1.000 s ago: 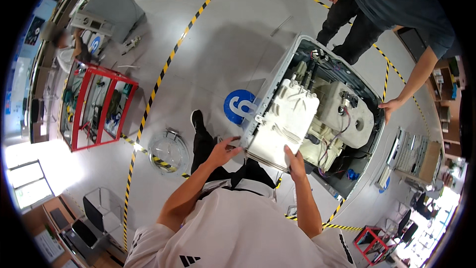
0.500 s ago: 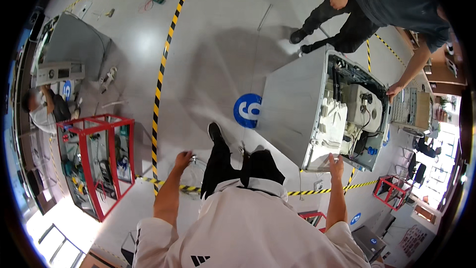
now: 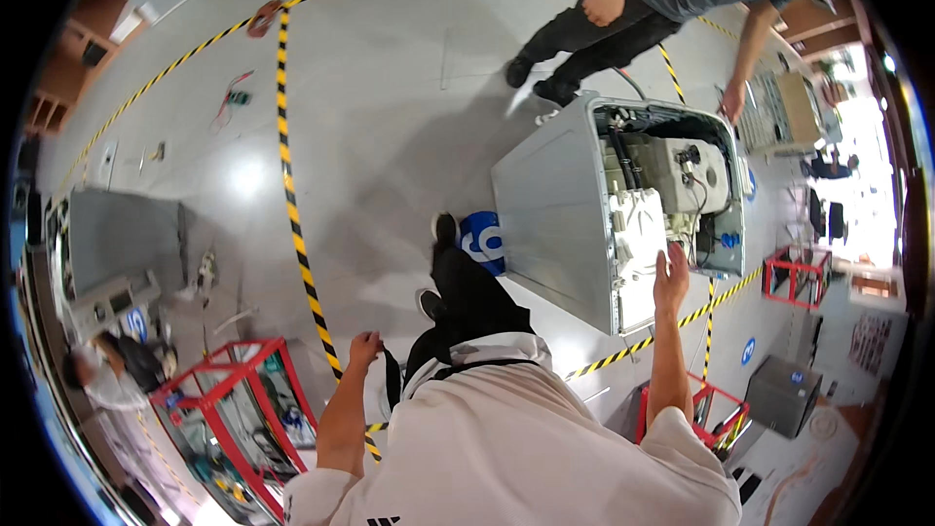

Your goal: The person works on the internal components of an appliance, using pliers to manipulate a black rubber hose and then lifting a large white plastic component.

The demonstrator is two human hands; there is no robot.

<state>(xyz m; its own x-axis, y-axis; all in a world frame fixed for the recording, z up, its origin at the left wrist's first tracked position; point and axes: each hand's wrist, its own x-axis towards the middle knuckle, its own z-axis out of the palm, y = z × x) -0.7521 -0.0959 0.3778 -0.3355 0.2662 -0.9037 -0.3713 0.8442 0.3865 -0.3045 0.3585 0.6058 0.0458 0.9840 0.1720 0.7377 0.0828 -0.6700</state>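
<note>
A washing machine [image 3: 547,200] with its top off stands on the floor to the right, its pale inner parts and hoses exposed. My right hand [image 3: 671,279] is over its near edge beside a bright white block [image 3: 638,234], fingers stretched out and apart. Whether it touches the machine I cannot tell. My left hand [image 3: 366,348] hangs at my left side with the fingers curled in. A dark strip [image 3: 392,380] runs down next to it; whether the fingers grip it is unclear.
A co-worker's hand [image 3: 732,102] is at the machine's far right corner. Red-framed carts [image 3: 234,409] stand at lower left and lower right. Another grey machine [image 3: 127,239] and a seated person [image 3: 107,380] are at left. Black-and-yellow tape [image 3: 289,166] crosses the floor.
My view has turned and I have stepped closer to the machine. My right hand has moved farther in over its near edge. The co-worker's hand stays at the far corner.
</note>
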